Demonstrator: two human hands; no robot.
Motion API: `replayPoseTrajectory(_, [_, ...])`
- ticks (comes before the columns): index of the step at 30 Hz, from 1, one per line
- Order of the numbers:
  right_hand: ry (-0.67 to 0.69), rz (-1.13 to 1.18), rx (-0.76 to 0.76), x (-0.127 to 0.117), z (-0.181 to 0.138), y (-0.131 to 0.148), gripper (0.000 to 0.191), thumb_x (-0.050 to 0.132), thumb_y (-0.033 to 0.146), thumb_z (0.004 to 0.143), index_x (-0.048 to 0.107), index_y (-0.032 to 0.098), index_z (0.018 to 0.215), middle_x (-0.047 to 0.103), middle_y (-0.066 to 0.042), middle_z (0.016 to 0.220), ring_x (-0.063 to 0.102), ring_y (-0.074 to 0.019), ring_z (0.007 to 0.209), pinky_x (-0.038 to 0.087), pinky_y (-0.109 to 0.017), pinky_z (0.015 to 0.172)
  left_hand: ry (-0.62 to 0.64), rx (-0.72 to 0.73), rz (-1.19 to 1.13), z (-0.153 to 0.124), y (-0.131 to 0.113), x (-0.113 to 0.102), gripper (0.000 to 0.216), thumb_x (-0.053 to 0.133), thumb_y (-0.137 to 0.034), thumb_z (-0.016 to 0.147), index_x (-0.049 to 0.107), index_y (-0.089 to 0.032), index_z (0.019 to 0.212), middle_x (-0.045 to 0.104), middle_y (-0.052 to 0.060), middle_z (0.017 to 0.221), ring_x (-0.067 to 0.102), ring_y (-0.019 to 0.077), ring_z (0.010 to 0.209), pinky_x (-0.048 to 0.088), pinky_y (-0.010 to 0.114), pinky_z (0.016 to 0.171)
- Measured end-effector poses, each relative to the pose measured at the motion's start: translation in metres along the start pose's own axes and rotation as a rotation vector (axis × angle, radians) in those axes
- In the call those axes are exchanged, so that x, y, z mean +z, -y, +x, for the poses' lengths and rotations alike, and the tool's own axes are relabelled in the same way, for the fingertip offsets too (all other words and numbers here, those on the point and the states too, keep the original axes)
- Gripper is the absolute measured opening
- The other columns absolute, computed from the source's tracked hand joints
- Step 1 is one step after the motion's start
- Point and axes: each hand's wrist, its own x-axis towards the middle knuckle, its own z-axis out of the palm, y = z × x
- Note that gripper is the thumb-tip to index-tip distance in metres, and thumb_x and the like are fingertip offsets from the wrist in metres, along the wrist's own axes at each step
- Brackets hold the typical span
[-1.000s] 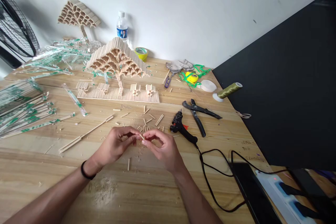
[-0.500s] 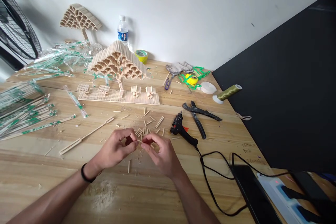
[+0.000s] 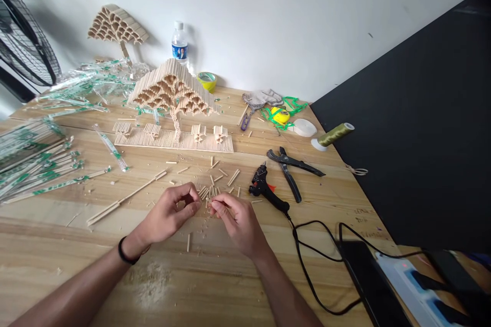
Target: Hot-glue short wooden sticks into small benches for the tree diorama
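Observation:
My left hand (image 3: 172, 213) and my right hand (image 3: 235, 217) meet over the wooden table (image 3: 215, 286), fingers curled and pinched. The right fingertips pinch a short wooden stick piece (image 3: 217, 200); the left fingers close on something I cannot make out. Several cut stick pieces (image 3: 220, 180) lie scattered just beyond my hands. One lies alone below them (image 3: 187, 241). A chopstick tree model (image 3: 172, 96) stands on a slatted base (image 3: 174, 139) farther back.
A black glue gun (image 3: 266, 191) with its cord lies right of my hands, black cutters (image 3: 289, 166) beyond it. Wrapped chopsticks (image 3: 34, 163) pile at the left. A long chopstick (image 3: 125, 197), water bottle (image 3: 179, 43), thread spool (image 3: 333, 134) and power strip (image 3: 414, 286) are around.
My hands dropped slightly toward the table and the right fingertips moved onto the scattered pieces. The view shifted a little.

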Motion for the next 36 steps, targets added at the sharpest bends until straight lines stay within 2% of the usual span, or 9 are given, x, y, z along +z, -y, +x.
replayPoseTrajectory(8, [-0.044,-0.002,-0.002,0.000,0.001,0.002,0.025,0.056,0.034,0.104,0.068,0.020,0.087,0.069,-0.002,0.077,0.064,-0.0161,0.073,0.045,-0.026,0.069,0.016,0.000,0.034,0.003,-0.003,0.004,0.026,0.058,-0.037,0.104,0.070,-0.016,0.094,0.073,0.006,0.089,0.064,0.0167,0.080,0.048,0.027,0.075])
replayPoseTrajectory(12, [-0.079,0.067,0.053,0.001,0.000,-0.001,0.026,0.058,0.038,0.104,0.069,0.020,0.088,0.069,-0.003,0.079,0.064,-0.0174,0.075,0.047,-0.028,0.069,0.014,0.014,0.089,0.001,-0.004,0.002,0.031,0.049,-0.037,0.106,0.059,-0.018,0.084,0.061,0.000,0.076,0.052,0.0139,0.069,0.041,0.025,0.065])
replayPoseTrajectory(15, [-0.133,0.256,0.135,-0.001,0.002,-0.007,0.024,0.065,0.043,0.100,0.072,0.020,0.094,0.069,-0.003,0.082,0.063,-0.0176,0.075,0.049,-0.029,0.070,-0.003,0.013,0.140,0.000,-0.005,0.000,0.037,0.043,-0.039,0.108,0.048,-0.020,0.077,0.049,-0.003,0.069,0.043,0.0129,0.063,0.037,0.026,0.062])
replayPoseTrajectory(20, [-0.243,0.564,0.207,-0.006,0.005,-0.014,0.027,0.082,0.045,0.087,0.067,0.022,0.089,0.061,0.002,0.078,0.057,-0.0138,0.067,0.051,-0.027,0.065,-0.015,0.023,0.195,0.002,-0.006,0.000,0.041,0.038,-0.040,0.109,0.040,-0.021,0.072,0.045,-0.003,0.067,0.041,0.0128,0.062,0.036,0.027,0.061])
replayPoseTrajectory(25, [-0.227,0.543,0.226,-0.006,0.004,-0.011,0.030,0.089,0.040,0.080,0.065,0.021,0.082,0.063,0.000,0.084,0.059,-0.0138,0.071,0.052,-0.028,0.068,-0.023,0.058,0.159,0.002,-0.004,0.002,0.050,0.047,-0.042,0.108,0.035,-0.021,0.065,0.034,-0.006,0.060,0.033,0.0104,0.056,0.030,0.026,0.056])
replayPoseTrajectory(28, [-0.207,0.509,0.206,-0.005,0.003,-0.009,0.029,0.089,0.039,0.080,0.066,0.021,0.080,0.065,-0.001,0.089,0.059,-0.0141,0.073,0.052,-0.029,0.070,-0.048,0.085,0.134,0.002,-0.002,0.002,0.047,0.056,-0.038,0.106,0.052,-0.018,0.064,0.048,-0.004,0.059,0.044,0.0103,0.057,0.036,0.024,0.058])
replayPoseTrajectory(31, [-0.147,0.486,0.185,-0.004,0.003,-0.008,0.026,0.085,0.040,0.085,0.068,0.021,0.080,0.066,-0.001,0.086,0.061,-0.0159,0.076,0.052,-0.030,0.073,-0.034,0.099,0.058,0.003,0.000,0.002,0.021,0.065,-0.031,0.102,0.077,-0.016,0.094,0.076,0.005,0.086,0.067,0.0149,0.077,0.050,0.025,0.073])
replayPoseTrajectory(33, [-0.103,0.474,0.172,-0.003,0.003,-0.008,0.023,0.083,0.040,0.088,0.070,0.022,0.082,0.068,-0.001,0.084,0.063,-0.0170,0.078,0.052,-0.031,0.074,-0.013,0.106,-0.009,0.003,0.001,0.004,0.020,0.071,-0.029,0.099,0.078,-0.018,0.114,0.080,0.008,0.104,0.072,0.0173,0.088,0.054,0.026,0.079])
replayPoseTrajectory(36, [-0.049,0.472,0.157,0.000,0.003,-0.010,0.020,0.080,0.040,0.091,0.073,0.022,0.085,0.070,-0.002,0.085,0.066,-0.0179,0.081,0.052,-0.031,0.075,0.000,0.124,-0.040,0.003,0.001,0.006,0.028,0.076,-0.029,0.096,0.078,-0.020,0.122,0.080,0.009,0.107,0.074,0.0178,0.088,0.056,0.026,0.079])
